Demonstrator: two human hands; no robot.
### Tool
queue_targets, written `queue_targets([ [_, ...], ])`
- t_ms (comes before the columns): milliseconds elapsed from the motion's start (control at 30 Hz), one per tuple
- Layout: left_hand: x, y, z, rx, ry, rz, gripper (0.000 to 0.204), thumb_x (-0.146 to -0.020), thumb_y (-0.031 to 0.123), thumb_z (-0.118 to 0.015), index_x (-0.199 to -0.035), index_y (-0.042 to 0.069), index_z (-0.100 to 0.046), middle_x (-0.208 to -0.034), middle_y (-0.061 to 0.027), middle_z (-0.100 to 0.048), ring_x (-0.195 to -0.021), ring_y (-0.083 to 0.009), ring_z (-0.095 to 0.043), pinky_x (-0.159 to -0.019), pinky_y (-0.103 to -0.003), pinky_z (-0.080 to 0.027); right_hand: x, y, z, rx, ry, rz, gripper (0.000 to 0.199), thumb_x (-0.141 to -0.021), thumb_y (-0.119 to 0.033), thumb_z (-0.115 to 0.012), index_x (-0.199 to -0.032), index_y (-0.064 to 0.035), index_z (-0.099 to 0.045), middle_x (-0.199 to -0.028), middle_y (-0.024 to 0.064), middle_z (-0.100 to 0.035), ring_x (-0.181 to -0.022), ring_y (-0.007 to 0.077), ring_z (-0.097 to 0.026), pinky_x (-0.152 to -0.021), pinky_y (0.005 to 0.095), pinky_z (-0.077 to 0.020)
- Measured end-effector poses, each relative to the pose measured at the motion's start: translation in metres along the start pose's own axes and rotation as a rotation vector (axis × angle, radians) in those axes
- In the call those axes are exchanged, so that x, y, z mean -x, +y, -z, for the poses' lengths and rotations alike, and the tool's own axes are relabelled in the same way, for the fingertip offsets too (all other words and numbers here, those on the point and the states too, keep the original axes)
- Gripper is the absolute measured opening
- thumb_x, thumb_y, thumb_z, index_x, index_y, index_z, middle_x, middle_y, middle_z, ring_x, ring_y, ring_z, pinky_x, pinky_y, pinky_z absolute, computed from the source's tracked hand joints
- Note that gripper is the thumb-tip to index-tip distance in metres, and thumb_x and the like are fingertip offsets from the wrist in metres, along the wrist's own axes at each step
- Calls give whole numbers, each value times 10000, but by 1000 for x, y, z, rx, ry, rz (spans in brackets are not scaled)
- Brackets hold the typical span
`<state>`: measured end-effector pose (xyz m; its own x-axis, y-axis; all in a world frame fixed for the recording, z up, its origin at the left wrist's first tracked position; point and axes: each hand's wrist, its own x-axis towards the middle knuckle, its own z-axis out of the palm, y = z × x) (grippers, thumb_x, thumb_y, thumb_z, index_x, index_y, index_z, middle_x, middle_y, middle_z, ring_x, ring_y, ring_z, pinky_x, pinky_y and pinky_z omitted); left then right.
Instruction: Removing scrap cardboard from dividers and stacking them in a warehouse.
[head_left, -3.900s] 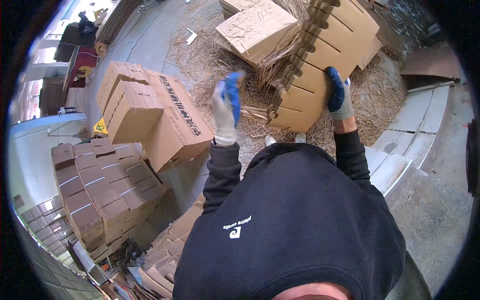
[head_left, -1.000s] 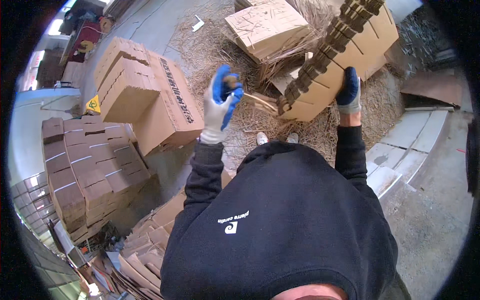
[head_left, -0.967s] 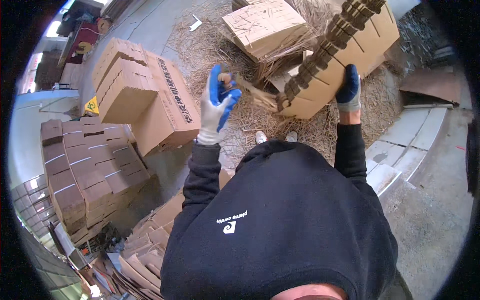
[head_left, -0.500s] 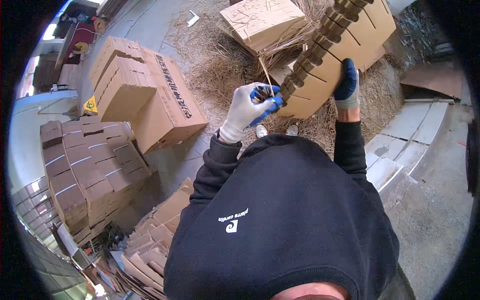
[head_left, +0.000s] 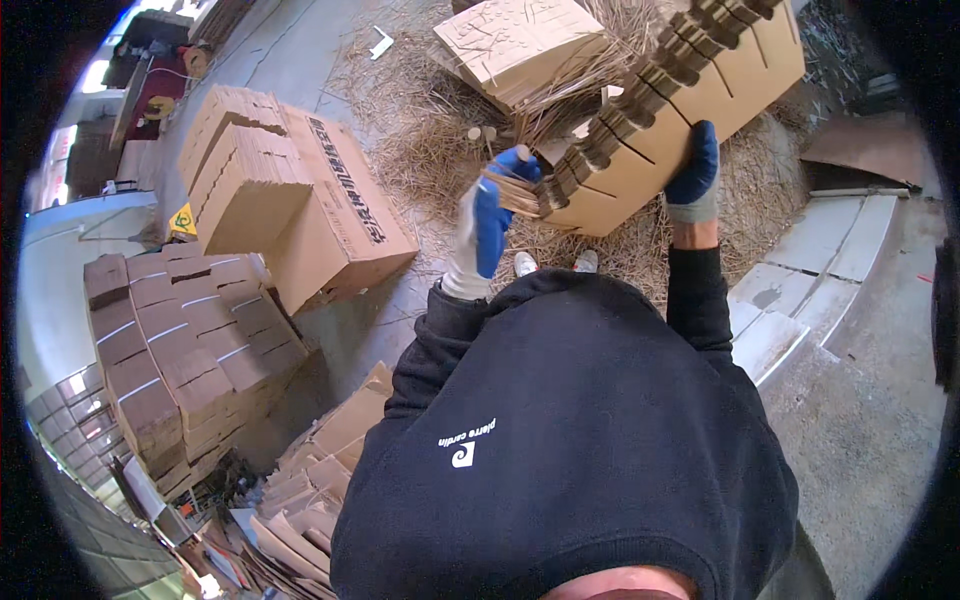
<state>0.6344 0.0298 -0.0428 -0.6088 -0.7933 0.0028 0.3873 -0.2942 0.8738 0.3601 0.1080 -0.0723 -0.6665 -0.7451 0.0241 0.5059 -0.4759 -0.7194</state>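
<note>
A thick stack of slotted tan cardboard sheets (head_left: 640, 165) is held up at a slant in front of me, its notched edge facing up and left. My right hand (head_left: 697, 172), in a white glove with a blue coating, is closed on the stack's near right side; its fingertips are partly hidden. At the stack's lower left end is my left hand (head_left: 485, 225), gloved alike, its thumb and fingers around a bunch of thin cardboard strips (head_left: 513, 191). Small round-ended scraps (head_left: 481, 133) show just beyond that hand.
Beyond the stack lies a pile of cardboard sheets (head_left: 520, 45) amid shredded cardboard waste (head_left: 420, 140) on the floor. A large carton (head_left: 345, 200) and banded cardboard bundles (head_left: 200, 340) stand at left. Loose cardboard (head_left: 310, 490) lies near left, pale boards (head_left: 815, 250) at right.
My left hand has turned and shifted slightly left at the stack's end, and tan strips now show in its grasp. The stack has moved a little right; small scraps have appeared beyond the hand.
</note>
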Motion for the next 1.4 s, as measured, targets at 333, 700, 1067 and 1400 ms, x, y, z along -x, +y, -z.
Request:
queue_targets([
  [333,4,1,-23,-618,241,155,277,-946,264,-652,-937,-11,-683,-687,-53,-645,-591,-111,-585,-530,-303,-436,-1,6,-11,166,-54,30,354,-1018,-235,-504,-1271,6,-561,-1235,97,-628,-1111,199,-612,-981,366,-493],
  [700,-18,9,4,-1690,180,-487,357,-920,243,-620,-597,95,-588,-532,-112,-565,-468,-279,-590,-449,-387,-427,14,-6,-30,673,-74,364,223,-928,-132,-647,-1082,28,-656,-1044,40,-678,-937,134,-629,-863,302,-498],
  [1067,-57,6,13,-1955,-258,-219,238,-758,290,-670,-646,82,-700,-653,-146,-672,-604,-295,-687,-552,-399,-518,20,6,-30,644,28,473,431,-763,-103,-827,-1114,31,-616,-1044,50,-658,-908,134,-602,-819,293,-505],
  [1400,-52,13,-12,-1447,-88,11,350,-930,265,-584,-671,51,-683,-660,-174,-664,-555,-328,-658,-516,-422,-492,-2,-36,-18,535,77,366,323,-989,-168,-559,-1236,38,-590,-1165,66,-656,-1034,169,-629,-931,320,-498],
])
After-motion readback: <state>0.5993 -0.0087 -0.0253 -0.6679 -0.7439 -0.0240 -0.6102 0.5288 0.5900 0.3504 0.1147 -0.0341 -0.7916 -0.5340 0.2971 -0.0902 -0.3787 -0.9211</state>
